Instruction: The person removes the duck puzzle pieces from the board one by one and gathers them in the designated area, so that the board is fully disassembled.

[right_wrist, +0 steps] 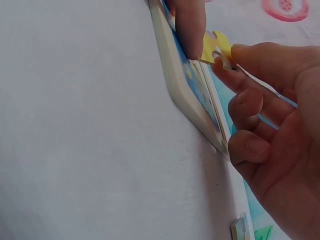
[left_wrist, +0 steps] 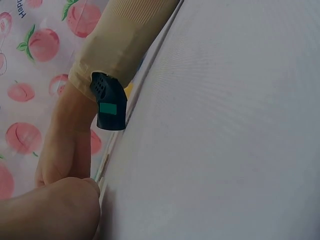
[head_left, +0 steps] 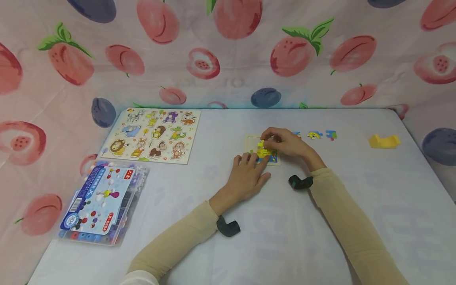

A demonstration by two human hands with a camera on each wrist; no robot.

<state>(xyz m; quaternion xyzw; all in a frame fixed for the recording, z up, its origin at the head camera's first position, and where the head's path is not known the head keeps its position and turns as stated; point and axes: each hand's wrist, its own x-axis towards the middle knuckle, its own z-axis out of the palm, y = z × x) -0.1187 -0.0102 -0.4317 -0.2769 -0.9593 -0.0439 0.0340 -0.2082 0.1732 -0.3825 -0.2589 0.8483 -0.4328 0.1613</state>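
My right hand [head_left: 286, 143] pinches a yellow jigsaw piece [right_wrist: 222, 42] between thumb and finger, tilted above a small jigsaw tray [head_left: 251, 140]. Its notched edge shows clearly in the right wrist view. Yellow and blue pieces lie inside the tray's pale wooden frame, partly covered by both hands. My left hand [head_left: 245, 179] reaches in from the front left, fingers extended, with fingertips on the tray's near left part. In the right wrist view, a left fingertip [right_wrist: 191, 37] comes down right beside the pinched piece.
Loose jigsaw pieces [head_left: 315, 135] lie in a row right of the tray. A yellow curved block [head_left: 384, 141] stands farther right. At the back left is an animal puzzle board [head_left: 167, 159], with a clear plastic box [head_left: 122, 221] of colored parts in front of it.
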